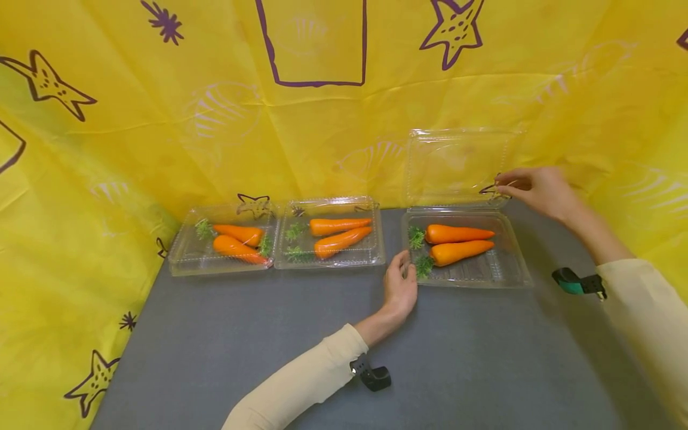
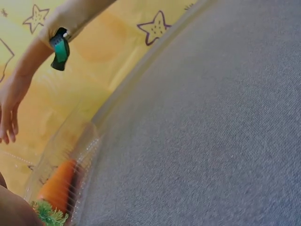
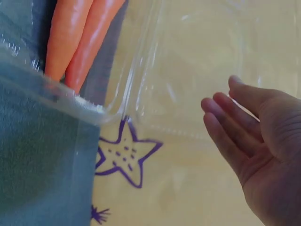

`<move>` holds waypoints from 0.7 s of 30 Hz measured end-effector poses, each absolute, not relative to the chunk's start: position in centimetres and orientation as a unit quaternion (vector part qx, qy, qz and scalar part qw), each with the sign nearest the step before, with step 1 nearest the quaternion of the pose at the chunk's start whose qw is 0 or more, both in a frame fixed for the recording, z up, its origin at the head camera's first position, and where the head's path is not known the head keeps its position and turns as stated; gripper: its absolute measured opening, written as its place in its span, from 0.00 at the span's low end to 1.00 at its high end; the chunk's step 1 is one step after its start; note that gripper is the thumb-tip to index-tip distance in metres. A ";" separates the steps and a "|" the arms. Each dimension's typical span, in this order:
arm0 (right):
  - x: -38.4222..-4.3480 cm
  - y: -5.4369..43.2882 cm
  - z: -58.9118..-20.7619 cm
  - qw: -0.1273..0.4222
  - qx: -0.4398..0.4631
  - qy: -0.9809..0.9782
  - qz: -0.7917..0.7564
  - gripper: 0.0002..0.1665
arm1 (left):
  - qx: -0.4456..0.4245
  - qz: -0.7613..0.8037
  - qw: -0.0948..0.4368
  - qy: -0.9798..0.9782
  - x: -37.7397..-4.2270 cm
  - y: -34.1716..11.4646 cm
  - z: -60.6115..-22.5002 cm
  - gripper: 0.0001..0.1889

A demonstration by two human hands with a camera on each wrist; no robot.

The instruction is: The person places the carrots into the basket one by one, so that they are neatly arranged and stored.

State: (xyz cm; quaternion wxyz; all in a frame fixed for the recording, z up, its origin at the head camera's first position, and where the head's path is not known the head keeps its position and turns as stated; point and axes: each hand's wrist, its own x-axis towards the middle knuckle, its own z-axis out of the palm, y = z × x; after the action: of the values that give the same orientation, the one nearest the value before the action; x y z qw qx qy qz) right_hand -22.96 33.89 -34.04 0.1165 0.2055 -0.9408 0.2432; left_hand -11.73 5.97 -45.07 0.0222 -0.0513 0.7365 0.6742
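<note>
A clear plastic clamshell container (image 1: 504, 269) stands at the right of the grey table with its lid (image 1: 457, 164) raised upright behind it. Two orange carrots (image 1: 461, 253) with green leafy tops (image 1: 416, 237) lie side by side in its base. My left hand (image 1: 400, 292) rests at the container's front left corner, fingers against the side wall; in the left wrist view only part of it shows beside a carrot (image 2: 59, 184). At the lid's right edge is my right hand (image 1: 545, 190). The right wrist view shows its fingers extended, thumb apart from them.
To the left stand two more clear containers, a middle one (image 1: 376, 242) and a far-left one (image 1: 185, 263), lids down, each with two carrots inside. A yellow cloth (image 1: 333, 125) with drawn stars hangs behind the grey table (image 1: 457, 352).
</note>
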 end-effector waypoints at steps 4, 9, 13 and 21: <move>-22.3 32.4 -33.8 0.111 0.248 -0.932 0.242 0.12 | -0.053 0.684 0.020 0.727 -11.6 6.0 -45.2 0.21; -21.3 30.7 -34.0 0.095 0.300 -0.919 0.235 0.14 | -0.054 0.697 0.012 0.715 -11.6 6.1 -45.2 0.24; -21.0 29.7 -34.5 0.065 0.324 -0.914 0.235 0.14 | -0.055 0.703 0.019 0.709 -11.7 6.0 -45.2 0.24; -20.3 28.4 -35.7 -0.002 0.318 -0.916 0.243 0.15 | -0.052 0.709 0.028 0.703 -11.8 5.7 -45.4 0.21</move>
State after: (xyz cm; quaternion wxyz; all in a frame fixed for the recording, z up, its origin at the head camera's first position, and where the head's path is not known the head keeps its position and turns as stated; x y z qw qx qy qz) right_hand -20.28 28.38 -35.71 -0.0024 0.3182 -0.9163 0.2433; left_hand -11.79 5.74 -45.39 0.0277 -0.0519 0.7030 0.7088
